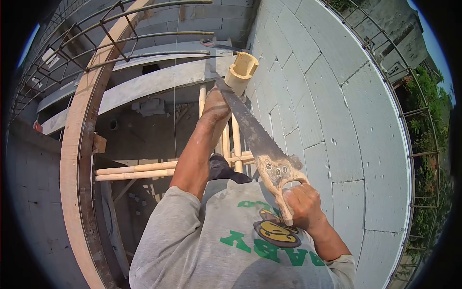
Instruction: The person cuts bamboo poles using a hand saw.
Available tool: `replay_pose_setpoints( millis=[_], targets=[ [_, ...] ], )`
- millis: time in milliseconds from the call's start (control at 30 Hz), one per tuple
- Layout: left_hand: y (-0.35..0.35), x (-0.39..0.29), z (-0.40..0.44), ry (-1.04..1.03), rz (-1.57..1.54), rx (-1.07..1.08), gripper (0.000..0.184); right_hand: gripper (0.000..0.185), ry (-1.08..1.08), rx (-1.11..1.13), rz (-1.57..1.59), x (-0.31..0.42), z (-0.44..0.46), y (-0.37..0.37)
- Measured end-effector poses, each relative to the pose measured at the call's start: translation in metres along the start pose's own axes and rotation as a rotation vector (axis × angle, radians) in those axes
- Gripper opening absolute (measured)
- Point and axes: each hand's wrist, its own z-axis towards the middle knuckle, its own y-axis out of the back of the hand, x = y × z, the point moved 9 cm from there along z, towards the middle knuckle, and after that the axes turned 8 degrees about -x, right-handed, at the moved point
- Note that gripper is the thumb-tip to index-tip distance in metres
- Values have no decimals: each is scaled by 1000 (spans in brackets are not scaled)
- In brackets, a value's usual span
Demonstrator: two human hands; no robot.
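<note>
- Right grip (304,202) clenched on saw handle (270,179)
- left grip (218,104) by the bamboo (237,82), can't tell if holding
- blade's (246,121) close, one slip could nick skin

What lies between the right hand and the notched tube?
A handsaw: its handle is in the right hand, its toothed blade reaching up beside the tube. The head view shows this.

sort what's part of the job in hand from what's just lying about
Part of the job:
handsaw, in right hand
notched bamboo piece, at left hand

Lying about, it seems:
pale block pieces below
likely bucket
</note>
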Motion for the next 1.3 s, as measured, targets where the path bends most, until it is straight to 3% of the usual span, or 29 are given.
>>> replay_pose_setpoints(
  millis=[33,67,200,300,367,433,600,767,800,900,1067,1133,1300],
  targets=[
    [5,-7,0,-25,57,-15,40,20,1,30,3,-5,6,-4],
    [9,-14,-7,82,58,10,42,21,-20,53,2,-8,11,-9],
    [-4,13,10,-172,-181,-47,57,24,86,-55,-3,-29,53,-29],
    [3,6,-1,137,-2,96,58,22,8,-43,16,-11,24,-5],
    [8,-11,2,114,10,36,54,21,-10,55,-5,0,-29,17],
    [7,-9,-7,131,-14,-27,53,21,-40,40,34,-1,-23,15],
    [-1,16,3,73,-18,3,56,23,-4,-91,94,-13,122,-72],
    [-2,11,3,136,34,25,59,20,-41,36,34,-6,26,-5],
    [1,1,3,5,79,-37,61,18,-49,53,21,-2,3,11],
    [5,-2,-1,60,130,-30,61,20,-35,-8,48,-4,-10,16],
    [2,14,-2,59,3,-13,60,19,-9,41,64,-23,133,-68],
    [-4,21,-1,37,6,-11,60,22,8,-36,123,-20,117,-53],
    [-6,8,0,44,47,-46,61,21,-69,146,44,-3,-8,23]
  ],
)
